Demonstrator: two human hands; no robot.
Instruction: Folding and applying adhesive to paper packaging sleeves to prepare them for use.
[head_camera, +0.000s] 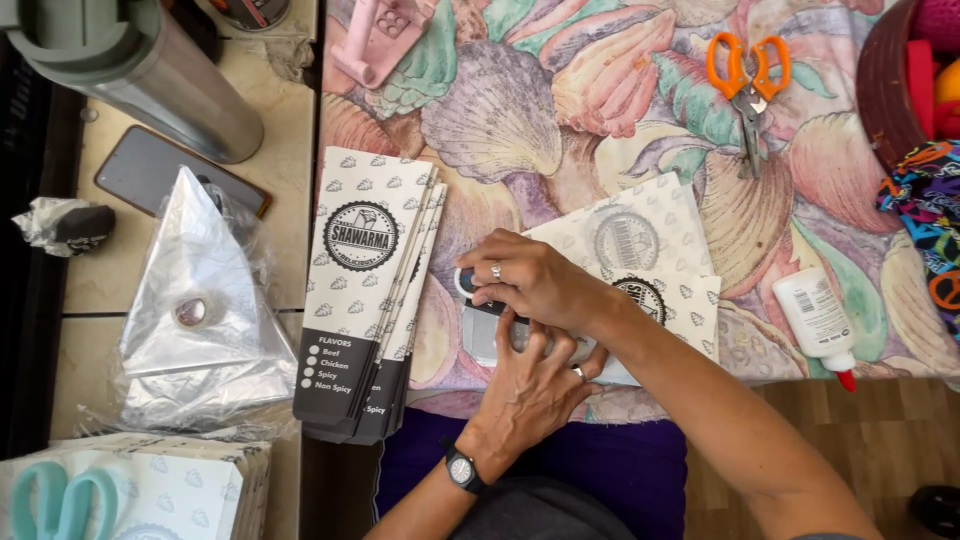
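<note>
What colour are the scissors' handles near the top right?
Orange, seen clearly in the head view: scissors.

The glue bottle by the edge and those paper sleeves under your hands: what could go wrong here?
The glue bottle lies on its side with its red tip at the table's edge, so it may roll off or leak.

Both hands, left hand and right hand, press a small grey object on the printed sheets; the paper could crease or slide.

The stack of sleeves overhangs the cloth's near edge and could tip.
</note>
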